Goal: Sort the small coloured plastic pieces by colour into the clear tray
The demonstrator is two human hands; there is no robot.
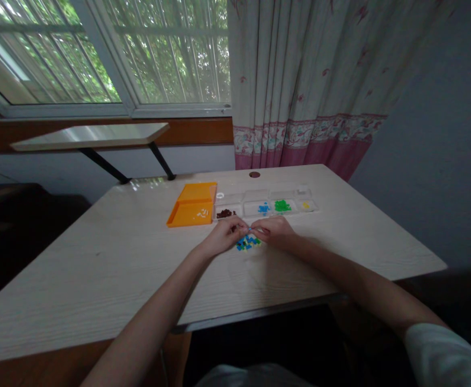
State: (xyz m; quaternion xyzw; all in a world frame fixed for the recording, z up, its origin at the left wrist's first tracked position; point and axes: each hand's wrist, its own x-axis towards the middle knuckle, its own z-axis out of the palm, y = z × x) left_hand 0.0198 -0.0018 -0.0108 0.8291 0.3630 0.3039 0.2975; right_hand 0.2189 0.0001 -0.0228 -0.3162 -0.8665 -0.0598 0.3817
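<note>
My left hand (pixel 227 235) and my right hand (pixel 274 231) meet over the middle of the table, fingertips pinched together. Between them shows a tiny blue piece (pixel 250 229), too small to make out its kind. Just below the fingers lies a flat patch of small blue, green and yellowish pieces (pixel 246 243) joined or set close together. Beyond my hands stands a clear divided tray (pixel 255 194). Its compartments hold dark brown pieces (pixel 226 213), blue pieces (pixel 263 208), green pieces (pixel 282 205) and a few yellow pieces (pixel 305 205).
Left of the tray is an open orange case (pixel 193 203) with several white pieces (pixel 203 213) inside. A raised shelf (pixel 94 135) on black brackets stands at the table's back left. A round brown cable hole (pixel 254 174) lies near the table's (pixel 138 269) back edge, below a curtain (pixel 291 107).
</note>
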